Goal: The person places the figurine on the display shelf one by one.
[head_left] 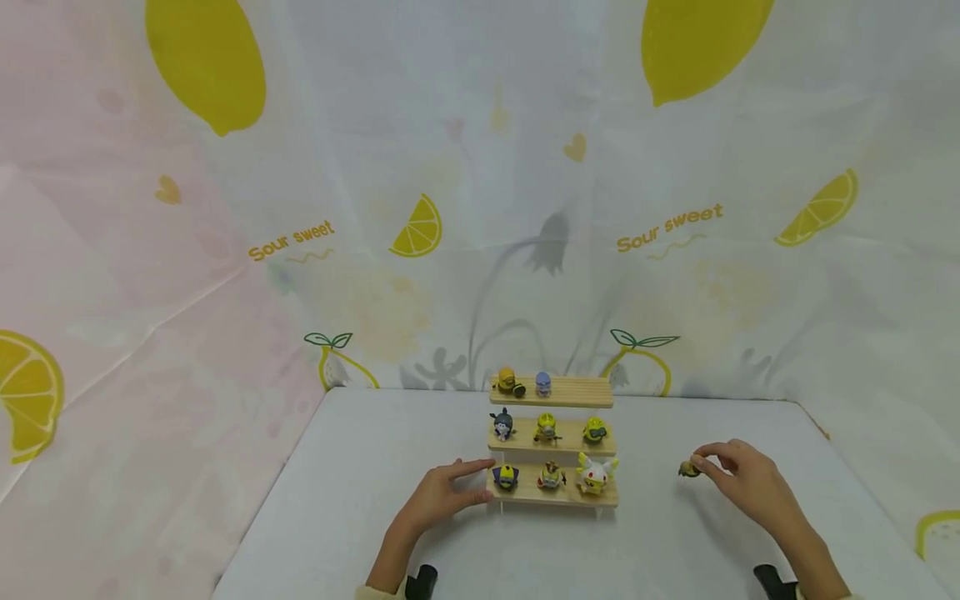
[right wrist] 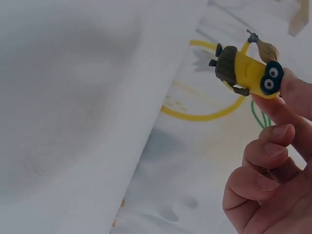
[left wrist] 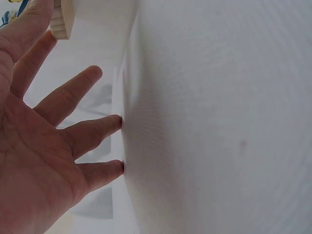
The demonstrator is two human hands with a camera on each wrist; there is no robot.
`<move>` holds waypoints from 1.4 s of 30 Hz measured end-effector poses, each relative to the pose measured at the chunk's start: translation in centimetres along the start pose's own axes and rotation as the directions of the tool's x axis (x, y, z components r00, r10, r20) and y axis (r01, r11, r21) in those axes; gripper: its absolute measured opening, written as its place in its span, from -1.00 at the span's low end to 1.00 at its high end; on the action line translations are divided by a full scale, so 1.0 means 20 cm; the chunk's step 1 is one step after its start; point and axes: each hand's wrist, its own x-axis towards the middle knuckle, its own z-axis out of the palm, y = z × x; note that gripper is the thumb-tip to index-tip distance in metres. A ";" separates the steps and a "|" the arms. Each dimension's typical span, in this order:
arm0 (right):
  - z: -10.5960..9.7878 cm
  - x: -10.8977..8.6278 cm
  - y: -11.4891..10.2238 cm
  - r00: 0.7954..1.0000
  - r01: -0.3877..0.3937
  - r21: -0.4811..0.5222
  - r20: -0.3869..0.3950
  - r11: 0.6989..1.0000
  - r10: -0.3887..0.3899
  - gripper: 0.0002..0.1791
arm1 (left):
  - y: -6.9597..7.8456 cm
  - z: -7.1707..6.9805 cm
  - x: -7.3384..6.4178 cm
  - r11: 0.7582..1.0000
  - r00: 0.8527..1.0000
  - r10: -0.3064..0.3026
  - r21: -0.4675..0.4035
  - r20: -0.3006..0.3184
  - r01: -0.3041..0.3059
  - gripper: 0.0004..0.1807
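Observation:
My right hand pinches a yellow minion figurine by its head between thumb and index finger, above the table to the right of the stand. The figurine has dark goggles, a dark grass-like skirt and a raised arm with a brownish club-like piece. Its other three fingers curl towards the palm. My left hand is at the left end of the wooden three-tier display stand, fingers spread, thumb and index fingertips at the bottom shelf. In the left wrist view, the shelf end shows beside the fingers.
Two figurines stand on the top shelf, leaving its right part bare. Three are on the middle shelf, including a grey one. The bottom shelf holds three, with a white-hooded one at right. A lemon-print cloth hangs behind the white table.

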 end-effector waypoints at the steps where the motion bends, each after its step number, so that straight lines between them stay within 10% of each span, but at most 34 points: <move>1: -0.01 0.01 -0.01 1.000 0.001 0.005 -0.008 1.000 -0.001 -0.92 | 0.00 0.00 0.00 1.000 1.000 0.001 0.001 0.000 -0.001 -0.46; 23: -0.20 0.29 -0.29 0.999 -0.028 0.064 0.023 0.998 0.026 -0.71 | -0.01 0.00 0.00 0.999 0.999 0.046 -0.003 -0.008 -0.046 -0.45; 42: -0.12 0.54 -0.48 0.999 0.036 0.145 0.013 0.989 -0.038 -0.71 | 0.00 0.00 0.00 1.000 0.999 0.031 -0.001 -0.005 -0.031 -0.45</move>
